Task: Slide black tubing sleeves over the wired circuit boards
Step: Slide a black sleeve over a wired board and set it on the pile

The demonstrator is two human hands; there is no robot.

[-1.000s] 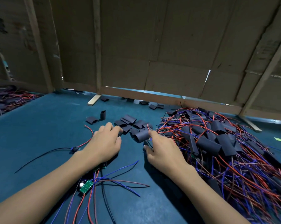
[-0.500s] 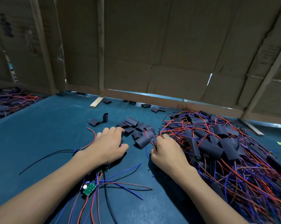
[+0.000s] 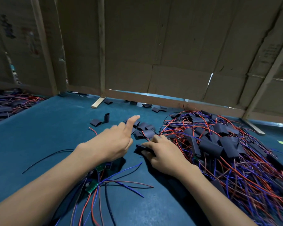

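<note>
A flattened black tubing sleeve (image 3: 141, 148) is pinched between thumb and fingers of the right hand (image 3: 164, 154), low over the teal felt-covered table (image 3: 52, 137). The left hand (image 3: 112, 145) is held loose and released just beside it, nothing gripped, thumb stuck up and fingers blurred.

So the step looks like a sleeve being picked and readied for a board. Probably best done if the sleeve is squeezed at its edges so the flat mouth pops open, then the wires get fed through first and the board is eased in end-on. Forcing it would likely snag a solder joint, judging by how thin those leads look.

Taking the sleeve as the landmark: the small green wired circuit board (image 3: 92, 186) with red, blue and black leads is lying near and below-left of it, under the left forearm. The loose heap of spare black sleeves (image 3: 144, 128) is sat just beyond it. The big tangled pile of red and blue wired, already-sleeved boards (image 3: 219, 144) is spread to its right.
</note>
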